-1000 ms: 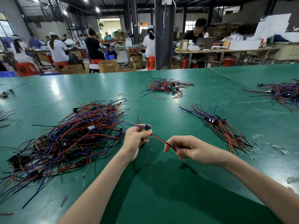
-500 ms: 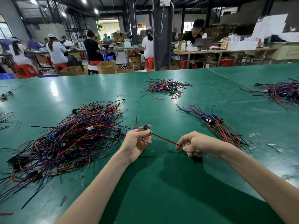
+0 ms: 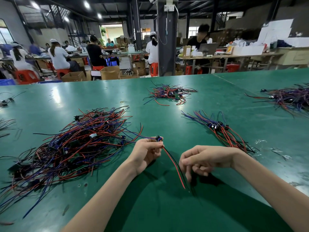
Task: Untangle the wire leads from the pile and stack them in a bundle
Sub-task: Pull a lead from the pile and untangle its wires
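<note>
A big tangled pile of red, blue and black wire leads [image 3: 70, 148] lies on the green table [image 3: 167, 206] at the left. My left hand [image 3: 147, 153] pinches one lead by its small blue component [image 3: 158, 139]. That lead's red and black wires [image 3: 175, 166] hang down to the right, while its blue wires trail back into the pile. My right hand [image 3: 204, 159] hovers just right of the hanging wires, fingers loosely curled and blurred, holding nothing. A sorted bundle of leads [image 3: 220, 129] lies further right.
A smaller tangle [image 3: 168, 94] lies at the table's far middle and another pile [image 3: 291, 97] at the far right edge. Stray leads [image 3: 5, 102] sit at the left edge. Clear plastic scraps [image 3: 274, 149] lie right of the bundle. People work at benches behind.
My right hand has let go of the red and black wires, which now hang loose from my left hand. My left hand has stayed in place with the lead.
</note>
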Available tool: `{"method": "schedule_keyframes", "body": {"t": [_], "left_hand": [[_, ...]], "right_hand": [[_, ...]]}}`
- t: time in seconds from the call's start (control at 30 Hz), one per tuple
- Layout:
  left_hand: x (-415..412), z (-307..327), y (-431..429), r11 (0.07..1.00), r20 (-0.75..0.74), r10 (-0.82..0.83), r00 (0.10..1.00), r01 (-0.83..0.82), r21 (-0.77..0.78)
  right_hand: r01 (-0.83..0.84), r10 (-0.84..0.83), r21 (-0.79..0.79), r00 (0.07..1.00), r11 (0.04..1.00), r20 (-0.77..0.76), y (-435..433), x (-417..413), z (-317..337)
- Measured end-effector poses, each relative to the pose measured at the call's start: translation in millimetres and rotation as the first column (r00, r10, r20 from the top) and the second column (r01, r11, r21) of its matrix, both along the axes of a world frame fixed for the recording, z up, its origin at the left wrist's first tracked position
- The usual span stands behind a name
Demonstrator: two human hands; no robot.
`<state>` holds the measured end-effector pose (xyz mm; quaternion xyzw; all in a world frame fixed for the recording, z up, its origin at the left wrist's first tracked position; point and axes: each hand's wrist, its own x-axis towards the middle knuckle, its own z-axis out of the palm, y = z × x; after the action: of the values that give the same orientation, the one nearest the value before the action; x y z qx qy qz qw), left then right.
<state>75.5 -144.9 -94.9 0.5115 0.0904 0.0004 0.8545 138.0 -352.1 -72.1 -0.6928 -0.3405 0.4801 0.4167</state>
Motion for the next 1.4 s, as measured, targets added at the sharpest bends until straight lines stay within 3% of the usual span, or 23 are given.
{"method": "schedule_keyframes", "body": {"t": [0.27,0.4,0.7,0.8,0.9,0.97,1.1,1.2,1.3,1.4], "left_hand": [[-6,-3,-18,0.985,0.038,-0.079,0.996,0.072,0.159],[-4,0,-12,0.992,0.045,-0.059,0.997,0.053,0.114],[5,-3,8,0.988,-0.008,0.150,0.989,-0.150,0.032],[7,-4,9,0.991,-0.007,0.134,0.991,-0.134,-0.004],[8,-5,10,0.993,-0.004,0.122,0.993,-0.122,-0.005],[8,-5,11,0.993,-0.010,0.116,0.993,-0.116,0.000],[9,-6,12,0.994,-0.026,0.113,0.993,-0.113,0.008],[9,-6,12,0.994,-0.029,0.111,0.993,-0.110,0.018],[7,-5,11,0.993,-0.029,0.113,0.993,-0.112,0.026],[6,-4,9,0.992,-0.025,0.122,0.992,-0.121,0.035]], "right_hand": [[0.308,-0.296,0.222,0.951,0.925,-0.087,23,-10,-15],[0.355,-0.332,0.241,0.934,0.903,-0.131,22,-8,-15],[0.420,-0.412,0.301,0.906,0.856,-0.095,13,2,0],[0.539,-0.569,0.384,0.821,0.750,-0.041,2,19,18],[0.688,-0.750,0.472,0.656,0.551,-0.080,-17,47,36],[0.765,-0.824,0.449,0.557,0.461,-0.103,-34,65,37],[0.869,-0.893,0.211,0.420,0.447,0.159,-67,90,15],[0.906,-0.879,0.136,0.338,0.401,0.337,-81,100,2],[0.903,-0.769,0.119,0.276,0.413,0.577,-83,98,3],[0.917,-0.575,0.099,0.157,0.387,0.803,-75,89,6]]}}
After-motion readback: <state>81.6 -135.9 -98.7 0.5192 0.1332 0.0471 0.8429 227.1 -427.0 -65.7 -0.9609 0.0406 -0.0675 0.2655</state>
